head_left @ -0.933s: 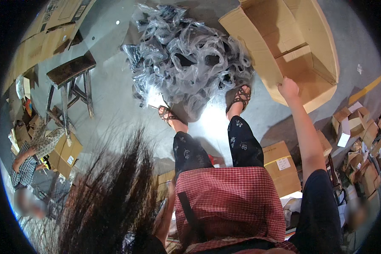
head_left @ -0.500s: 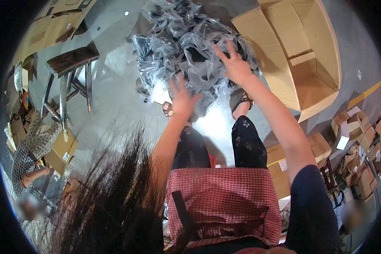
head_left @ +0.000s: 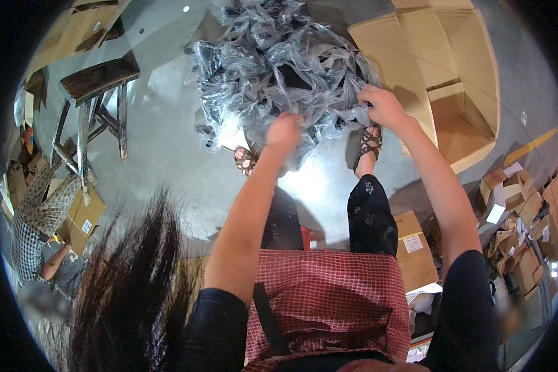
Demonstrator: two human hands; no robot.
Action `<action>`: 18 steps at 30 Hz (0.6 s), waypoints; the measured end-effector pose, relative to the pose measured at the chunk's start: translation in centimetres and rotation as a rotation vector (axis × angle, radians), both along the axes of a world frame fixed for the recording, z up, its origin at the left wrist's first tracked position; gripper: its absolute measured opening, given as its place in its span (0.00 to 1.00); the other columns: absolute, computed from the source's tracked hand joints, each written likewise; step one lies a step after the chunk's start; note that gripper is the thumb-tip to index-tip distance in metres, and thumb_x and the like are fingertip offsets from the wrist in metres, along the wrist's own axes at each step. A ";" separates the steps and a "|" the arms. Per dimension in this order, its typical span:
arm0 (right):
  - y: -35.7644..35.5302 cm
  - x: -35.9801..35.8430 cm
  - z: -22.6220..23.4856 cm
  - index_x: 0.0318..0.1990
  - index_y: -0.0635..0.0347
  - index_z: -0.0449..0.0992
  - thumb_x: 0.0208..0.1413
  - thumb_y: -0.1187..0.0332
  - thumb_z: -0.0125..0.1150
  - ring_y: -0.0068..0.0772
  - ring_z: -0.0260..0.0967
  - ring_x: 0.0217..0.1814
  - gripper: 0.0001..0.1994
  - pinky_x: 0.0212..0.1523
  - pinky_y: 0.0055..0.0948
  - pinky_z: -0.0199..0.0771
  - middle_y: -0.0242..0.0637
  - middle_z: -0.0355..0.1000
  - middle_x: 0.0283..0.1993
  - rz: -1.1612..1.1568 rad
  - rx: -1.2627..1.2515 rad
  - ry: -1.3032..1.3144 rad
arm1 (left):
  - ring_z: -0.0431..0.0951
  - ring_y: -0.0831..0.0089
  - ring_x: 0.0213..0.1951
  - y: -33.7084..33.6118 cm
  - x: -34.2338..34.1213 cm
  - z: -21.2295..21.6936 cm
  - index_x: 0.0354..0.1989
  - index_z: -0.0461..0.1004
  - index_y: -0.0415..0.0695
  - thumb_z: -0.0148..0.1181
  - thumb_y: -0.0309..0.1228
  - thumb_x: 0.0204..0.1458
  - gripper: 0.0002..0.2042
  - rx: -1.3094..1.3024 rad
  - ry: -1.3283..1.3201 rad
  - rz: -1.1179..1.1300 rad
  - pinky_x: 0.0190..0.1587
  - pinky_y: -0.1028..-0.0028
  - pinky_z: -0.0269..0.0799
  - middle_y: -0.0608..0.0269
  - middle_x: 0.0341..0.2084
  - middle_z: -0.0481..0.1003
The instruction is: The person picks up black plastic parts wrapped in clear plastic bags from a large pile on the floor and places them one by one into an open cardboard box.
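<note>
A big heap of crumpled clear plastic bags (head_left: 242, 77) with dark items inside lies on the floor in front of me. At the heap's near edge, my left hand (head_left: 284, 131) is closed on the plastic; its fingertips are partly hidden. Further right, my right hand (head_left: 384, 106) pinches plastic at the heap's right side, close to a large open cardboard box (head_left: 403, 56). What the dark items are, I cannot tell.
To the left stands a dark wooden stool (head_left: 99, 80). My sandalled feet are just short of the heap. Another person (head_left: 34, 217) handles a carton (head_left: 84, 220) at the far left. More cartons (head_left: 415, 251) and torn cardboard lie at the right.
Both hands have gone from spread fingers to closed on the plastic. My right hand has moved right and nearer, the left slightly right. My right foot has turned.
</note>
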State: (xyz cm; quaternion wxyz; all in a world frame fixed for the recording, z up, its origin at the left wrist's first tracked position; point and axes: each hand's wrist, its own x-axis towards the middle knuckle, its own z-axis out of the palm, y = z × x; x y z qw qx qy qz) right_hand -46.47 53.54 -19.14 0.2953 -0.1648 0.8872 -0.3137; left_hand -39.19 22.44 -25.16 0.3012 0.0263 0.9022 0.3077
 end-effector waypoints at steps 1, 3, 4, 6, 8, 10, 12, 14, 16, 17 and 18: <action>1.0 0.4 0.9 0.35 0.61 0.73 0.39 0.79 0.54 0.52 0.69 0.45 0.11 0.42 0.43 0.71 0.41 0.70 0.40 0.011 -0.016 -0.008 | 0.77 0.51 0.45 -0.2 -0.1 -0.1 0.44 0.80 0.50 0.58 0.32 0.48 0.14 -0.023 -0.006 -0.011 0.48 0.58 0.74 0.54 0.45 0.77; 3.7 1.9 3.9 0.34 0.61 0.73 0.39 0.80 0.56 0.51 0.69 0.43 0.11 0.42 0.41 0.72 0.42 0.70 0.38 -0.060 -0.056 -0.002 | 0.78 0.51 0.45 1.3 -1.2 0.6 0.45 0.80 0.50 0.58 0.32 0.48 0.14 -0.051 -0.017 -0.046 0.47 0.58 0.74 0.53 0.46 0.77; 4.7 2.7 5.7 0.35 0.61 0.74 0.39 0.79 0.57 0.50 0.70 0.43 0.11 0.42 0.40 0.72 0.41 0.70 0.38 -0.098 -0.066 -0.018 | 0.78 0.51 0.45 1.8 -1.4 0.7 0.46 0.80 0.50 0.59 0.34 0.48 0.15 -0.051 -0.018 -0.018 0.47 0.58 0.75 0.54 0.46 0.77; 6.8 3.8 9.4 0.36 0.60 0.75 0.40 0.79 0.59 0.47 0.71 0.43 0.12 0.44 0.37 0.72 0.40 0.72 0.38 -0.218 -0.094 -0.006 | 0.78 0.51 0.44 2.1 -1.6 1.3 0.47 0.80 0.51 0.59 0.34 0.48 0.16 -0.098 -0.014 -0.031 0.46 0.58 0.75 0.54 0.46 0.77; 10.2 5.1 12.4 0.38 0.60 0.77 0.41 0.78 0.61 0.42 0.72 0.45 0.12 0.46 0.34 0.72 0.38 0.74 0.39 -0.394 -0.115 0.044 | 0.78 0.51 0.44 2.3 -1.9 2.0 0.47 0.79 0.51 0.60 0.36 0.47 0.16 -0.127 0.021 -0.059 0.45 0.59 0.75 0.54 0.44 0.77; 15.5 6.3 12.8 0.38 0.60 0.78 0.42 0.77 0.63 0.37 0.73 0.47 0.12 0.46 0.33 0.72 0.37 0.76 0.42 -0.519 -0.105 0.155 | 0.78 0.52 0.43 2.4 -1.7 2.8 0.46 0.79 0.51 0.61 0.37 0.47 0.16 -0.141 0.085 -0.091 0.45 0.59 0.75 0.55 0.43 0.77; 20.5 6.9 12.4 0.38 0.60 0.80 0.42 0.75 0.64 0.34 0.74 0.47 0.12 0.45 0.32 0.73 0.37 0.78 0.42 -0.678 -0.018 0.206 | 0.77 0.53 0.43 2.4 -1.7 3.6 0.45 0.79 0.50 0.62 0.37 0.46 0.16 -0.140 0.155 -0.090 0.45 0.59 0.74 0.56 0.42 0.77; 25.1 7.1 9.8 0.37 0.61 0.80 0.40 0.74 0.66 0.34 0.75 0.44 0.12 0.43 0.32 0.73 0.37 0.79 0.41 -0.875 0.140 0.192 | 0.77 0.55 0.42 2.9 -1.3 3.8 0.44 0.79 0.49 0.63 0.36 0.45 0.16 -0.117 0.178 -0.069 0.44 0.61 0.74 0.57 0.41 0.76; 28.3 7.3 6.4 0.37 0.61 0.80 0.39 0.73 0.67 0.30 0.74 0.41 0.13 0.41 0.30 0.72 0.36 0.77 0.36 -0.914 0.255 0.073 | 0.77 0.55 0.41 3.6 -1.4 4.1 0.43 0.80 0.47 0.64 0.35 0.44 0.15 -0.115 0.172 -0.082 0.43 0.61 0.73 0.57 0.40 0.76; 29.5 7.5 4.2 0.38 0.61 0.80 0.39 0.73 0.67 0.29 0.73 0.39 0.14 0.40 0.29 0.72 0.36 0.76 0.33 -0.934 0.307 0.010 | 0.77 0.56 0.40 4.0 -1.6 4.3 0.42 0.80 0.47 0.64 0.34 0.44 0.15 -0.127 0.178 -0.100 0.43 0.62 0.73 0.57 0.40 0.76; 30.5 8.0 1.3 0.38 0.60 0.80 0.38 0.72 0.68 0.32 0.74 0.38 0.14 0.40 0.31 0.73 0.38 0.76 0.33 -0.923 0.321 -0.092 | 0.77 0.56 0.40 4.5 -1.6 4.7 0.41 0.80 0.46 0.64 0.34 0.43 0.15 -0.146 0.183 -0.113 0.43 0.62 0.73 0.57 0.39 0.76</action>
